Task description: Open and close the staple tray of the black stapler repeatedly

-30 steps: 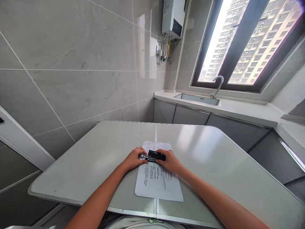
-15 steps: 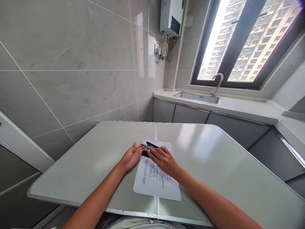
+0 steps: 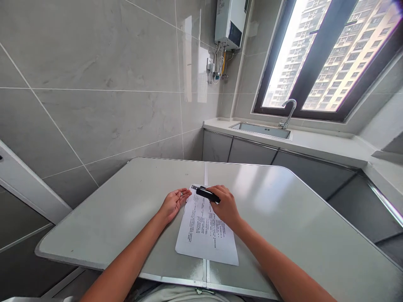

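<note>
A black stapler (image 3: pixel 207 194) is in the grip of my right hand (image 3: pixel 224 203). It is held over the upper part of a printed sheet of paper (image 3: pixel 204 235), its far end pointing left toward the paper's top left corner. Just left of that end, my left hand (image 3: pixel 174 204) rests palm partly up, its fingers stretched out and close to the sheet's left edge. Whether anything small lies on those fingers is too fine to make out. Part of the sheet's top is hidden by the stapler and my right hand.
The pale folding table (image 3: pixel 132 218) has a metal seam (image 3: pixel 205 268) down its middle, beneath the paper. Past it stands a counter with a sink (image 3: pixel 262 129) and a faucet (image 3: pixel 289 112). A tiled wall (image 3: pixel 110 121) rises to the left.
The stapler, spread apart between both hands before, now looks closed and is in my right hand only. My left fingers have come away from it. The view has shifted slightly.
</note>
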### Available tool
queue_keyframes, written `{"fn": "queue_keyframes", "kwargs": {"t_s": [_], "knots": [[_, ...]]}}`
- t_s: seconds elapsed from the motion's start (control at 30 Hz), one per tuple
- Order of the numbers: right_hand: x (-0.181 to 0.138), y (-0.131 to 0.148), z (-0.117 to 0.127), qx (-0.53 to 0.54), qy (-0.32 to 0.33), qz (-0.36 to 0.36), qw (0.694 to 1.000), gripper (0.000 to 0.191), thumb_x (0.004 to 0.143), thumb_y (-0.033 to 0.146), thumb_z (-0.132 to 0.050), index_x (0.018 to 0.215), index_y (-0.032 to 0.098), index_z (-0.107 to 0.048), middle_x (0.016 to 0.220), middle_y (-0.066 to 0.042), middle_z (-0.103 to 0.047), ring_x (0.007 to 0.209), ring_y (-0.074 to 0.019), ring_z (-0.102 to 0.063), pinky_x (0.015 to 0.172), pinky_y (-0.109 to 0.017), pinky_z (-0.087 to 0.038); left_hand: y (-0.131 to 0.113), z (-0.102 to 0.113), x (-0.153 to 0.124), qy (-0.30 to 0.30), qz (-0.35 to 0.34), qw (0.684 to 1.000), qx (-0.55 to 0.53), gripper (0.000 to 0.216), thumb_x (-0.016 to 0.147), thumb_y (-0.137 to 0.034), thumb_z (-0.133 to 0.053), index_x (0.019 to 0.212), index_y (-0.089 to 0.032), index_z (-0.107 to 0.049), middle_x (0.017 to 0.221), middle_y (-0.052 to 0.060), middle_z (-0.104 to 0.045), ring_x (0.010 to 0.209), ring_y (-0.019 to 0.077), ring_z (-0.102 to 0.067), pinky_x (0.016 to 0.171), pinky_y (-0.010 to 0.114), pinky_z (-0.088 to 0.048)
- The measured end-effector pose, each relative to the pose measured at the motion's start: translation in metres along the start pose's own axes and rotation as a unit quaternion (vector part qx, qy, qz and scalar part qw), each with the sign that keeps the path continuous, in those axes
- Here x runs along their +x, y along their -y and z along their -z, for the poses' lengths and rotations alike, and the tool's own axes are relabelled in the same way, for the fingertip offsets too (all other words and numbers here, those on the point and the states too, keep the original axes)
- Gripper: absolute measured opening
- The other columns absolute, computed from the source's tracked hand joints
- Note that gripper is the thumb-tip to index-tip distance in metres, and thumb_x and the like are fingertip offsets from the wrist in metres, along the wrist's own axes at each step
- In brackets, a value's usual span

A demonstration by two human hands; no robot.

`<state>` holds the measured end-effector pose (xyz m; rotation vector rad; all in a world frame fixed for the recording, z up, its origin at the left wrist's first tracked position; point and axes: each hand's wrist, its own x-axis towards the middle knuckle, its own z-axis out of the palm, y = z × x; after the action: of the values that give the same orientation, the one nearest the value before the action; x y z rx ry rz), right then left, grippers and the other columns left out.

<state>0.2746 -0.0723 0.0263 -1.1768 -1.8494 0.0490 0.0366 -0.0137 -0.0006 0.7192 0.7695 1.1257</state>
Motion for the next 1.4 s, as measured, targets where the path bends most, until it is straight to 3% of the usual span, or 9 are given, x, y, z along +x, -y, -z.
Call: {"fn": "queue_keyframes", "kwargs": {"t_s": [0.17,0.3,0.5,0.63,0.77,0.9,1.0,1.2,1.4], "knots": [[-0.007,-0.006,0.008,0.172,0.119,-0.202,0.957,0.035,0.071,0.016,-0.075,0.105,0.024,-0.073,0.099,-0.001,-0.076,0.091,-0.0233,-0.069,0.083,-0.035,-0.053,-0.003,-0.001,-0.003,-0.037,-0.106,0.990,0.082,0.027,0.089,-0.034,-0.077,0.106,-0.013,-0.072,0.089,0.006,-0.070,0.073,0.0121,-0.068,0.073,0.026,-0.058],[-0.013,-0.016,0.008,0.200,0.190,-0.213,0.937,0.035,0.069,0.019,-0.076,0.103,0.022,-0.072,0.097,-0.001,-0.074,0.090,-0.0222,-0.066,0.083,-0.034,-0.050,-0.007,-0.004,-0.008,-0.009,-0.142,0.981,0.134,0.040,0.085,-0.049,-0.078,0.105,-0.014,-0.074,0.077,0.000,-0.059,0.056,0.0062,-0.051,0.053,0.021,-0.044],[-0.012,-0.031,0.006,0.185,0.244,-0.191,0.933,0.036,0.067,0.019,-0.076,0.103,0.022,-0.068,0.096,0.000,-0.071,0.089,-0.0204,-0.063,0.081,-0.032,-0.048,-0.007,-0.011,-0.013,0.063,-0.112,0.985,0.112,0.051,0.086,-0.048,-0.077,0.127,-0.018,-0.071,0.087,0.001,-0.059,0.057,0.0064,-0.050,0.052,0.023,-0.043],[-0.012,-0.038,0.008,0.167,0.251,-0.158,0.940,0.034,0.069,0.019,-0.075,0.101,0.022,-0.067,0.094,0.001,-0.070,0.086,-0.0199,-0.062,0.080,-0.034,-0.050,-0.007,-0.011,-0.015,0.083,-0.119,0.977,0.157,0.050,0.089,-0.046,-0.074,0.132,-0.020,-0.067,0.093,0.003,-0.066,0.051,0.0059,-0.050,0.050,0.024,-0.044],[-0.005,-0.038,0.020,0.157,0.276,-0.121,0.940,0.038,0.072,0.027,-0.081,0.108,0.023,-0.069,0.101,-0.002,-0.072,0.091,-0.0218,-0.064,0.080,-0.035,-0.052,-0.009,-0.012,-0.016,0.091,-0.118,0.969,0.195,0.041,0.088,-0.050,-0.073,0.110,-0.016,-0.072,0.099,0.009,-0.073,0.050,0.0078,-0.055,0.050,0.026,-0.044],[0.009,-0.014,0.030,0.137,0.175,-0.060,0.973,0.023,0.087,0.038,-0.075,0.107,0.026,-0.073,0.108,-0.005,-0.069,0.098,-0.0228,-0.064,0.082,-0.038,-0.054,-0.007,-0.010,-0.017,0.125,-0.135,0.959,0.214,0.037,0.085,-0.050,-0.077,0.101,-0.017,-0.074,0.091,0.006,-0.070,0.053,0.0077,-0.051,0.051,0.025,-0.040],[0.019,0.013,0.021,0.104,0.111,0.036,0.988,0.018,0.091,0.030,-0.075,0.109,0.029,-0.075,0.105,-0.005,-0.067,0.100,-0.0227,-0.062,0.088,-0.040,-0.054,-0.007,-0.009,-0.020,0.154,-0.162,0.949,0.224,0.032,0.080,-0.047,-0.083,0.094,-0.018,-0.078,0.089,0.003,-0.062,0.059,0.0071,-0.044,0.054,0.024,-0.035],[0.033,0.035,-0.010,0.055,0.147,0.188,0.970,0.022,0.093,0.017,-0.071,0.109,0.031,-0.077,0.101,-0.005,-0.065,0.092,-0.0202,-0.057,0.082,-0.036,-0.054,-0.012,-0.011,-0.025,0.213,-0.170,0.936,0.223,0.026,0.079,-0.043,-0.085,0.083,-0.018,-0.082,0.094,0.006,-0.054,0.086,0.0165,-0.054,0.077,0.030,-0.046],[0.030,0.031,-0.010,0.079,0.113,0.169,0.976,0.015,0.098,0.022,-0.064,0.104,0.029,-0.077,0.094,-0.005,-0.067,0.088,-0.0190,-0.060,0.079,-0.033,-0.054,-0.007,-0.010,-0.022,0.194,-0.149,0.943,0.225,0.050,0.080,-0.062,-0.078,0.103,-0.017,-0.076,0.087,0.002,-0.054,0.060,0.0081,-0.040,0.053,0.023,-0.034]]}}
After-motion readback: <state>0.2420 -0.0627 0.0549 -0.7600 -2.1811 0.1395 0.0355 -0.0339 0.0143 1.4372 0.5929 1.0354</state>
